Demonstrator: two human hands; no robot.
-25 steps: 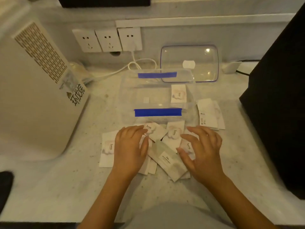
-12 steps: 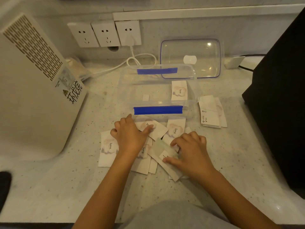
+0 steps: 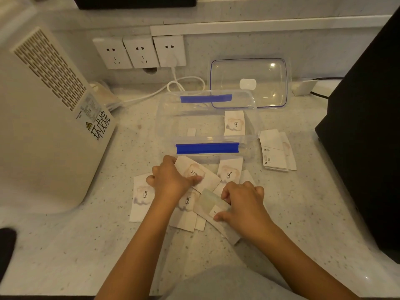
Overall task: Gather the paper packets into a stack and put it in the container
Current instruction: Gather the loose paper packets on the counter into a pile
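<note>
Packets (image 3: pixel 207 180) lie scattered, overlapping, on the tabletop (image 3: pixel 303 213) just in front of the container (image 3: pixel 207 148), btwn it and the person. Left hand (image 3: pixel 171 180) rests on the top "love" packet, thumb pressed on its face, other fingers curled over its far-left edge: looks like a pinch starting, not lifted yet. Right hand (image 3: pixel 242 204) is curled over the greenish packet (image 3: pixel 207 202), thumb under/along its near edge, fingers bent on top; grasping it, I'd judge. That packet's long axis runs diagonal, far-left to near-right, so it sits skewed vs. the "love" one under the left hand, which also runs diagonal. One packet (image 3: pixel 234 123) already lies inside the container, right end. Small side pile (image 3: pixel 275 150) sits right of the container, apart from both hands, right hand nearer. Lid (image 3: pixel 249 83) is off, behind. Next prob: slide both picks together, square edges; skewed axes need turning first.
</note>
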